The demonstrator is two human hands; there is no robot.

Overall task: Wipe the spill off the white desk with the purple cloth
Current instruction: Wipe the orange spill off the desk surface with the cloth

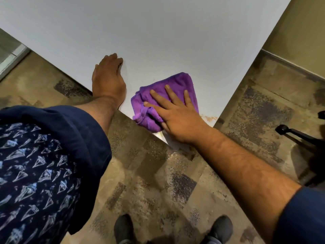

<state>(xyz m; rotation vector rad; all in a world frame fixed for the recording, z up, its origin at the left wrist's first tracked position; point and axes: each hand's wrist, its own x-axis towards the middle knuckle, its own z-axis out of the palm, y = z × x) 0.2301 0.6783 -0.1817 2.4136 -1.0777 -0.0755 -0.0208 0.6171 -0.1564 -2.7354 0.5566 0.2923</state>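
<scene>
The white table (158, 32) is seen from above, with its near corner pointing toward the person. The purple cloth (177, 83) is located on the table surface close to that corner, folded into a bunched pad, with its lower edge reaching the table's front edge. The right hand (177, 117) is laid flat on top of the cloth, palm down, with the fingers (159, 96) spread and extended across the fabric; nothing is gripped, and the cloth is pressed under the open palm. A brownish spill (210, 118) is visible on the table just beside the right hand, between the hand and the table's right edge, near the corner. The left hand (109, 80) is placed on the bare table to the left of the cloth, apart from it, palm down and open, with the fingers held together and the wrist crossing the table's front edge. A dark blue patterned shirt (40, 164) fills the lower left of the view. Below the table, a mottled brown floor (149, 182) is seen, with two dark shoes (123, 229) at the bottom. A black chair base (299, 134) is partly visible at the right edge.
</scene>
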